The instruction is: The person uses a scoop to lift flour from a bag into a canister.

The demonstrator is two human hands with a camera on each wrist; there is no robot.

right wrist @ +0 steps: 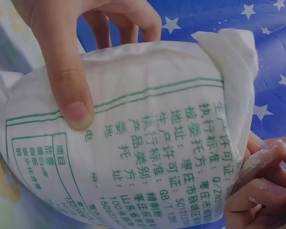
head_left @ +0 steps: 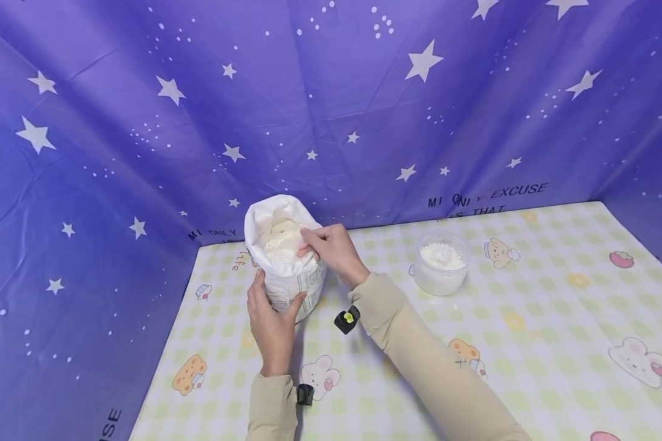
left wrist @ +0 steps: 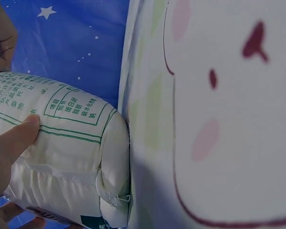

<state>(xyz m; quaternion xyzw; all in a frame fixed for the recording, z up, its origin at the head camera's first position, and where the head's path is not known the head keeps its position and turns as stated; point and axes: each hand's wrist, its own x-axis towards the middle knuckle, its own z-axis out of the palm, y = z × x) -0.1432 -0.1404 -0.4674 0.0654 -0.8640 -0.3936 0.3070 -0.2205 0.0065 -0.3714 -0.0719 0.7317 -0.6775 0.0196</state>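
A white woven flour bag (head_left: 289,285) with green print stands upright at the back left of the table. Its mouth is rolled back, and white flour (head_left: 278,237) shows inside. My left hand (head_left: 273,324) grips the bag's near side, thumb pressed on the printed face in the left wrist view. At the right of the bag's mouth, my right hand (head_left: 333,248) has its fingers bent down over the flour. Flour coats those fingers (right wrist: 264,164) in the right wrist view. Whether they pinch anything is hidden. A clear round tub (head_left: 440,282) of flour stands to the right.
A checked tablecloth (head_left: 557,380) with cartoon animals covers the table. Behind and at the sides hangs a blue star-printed curtain (head_left: 353,79). Black wrist cameras sit on both sleeves, the right one (head_left: 346,320) just in front of the bag.
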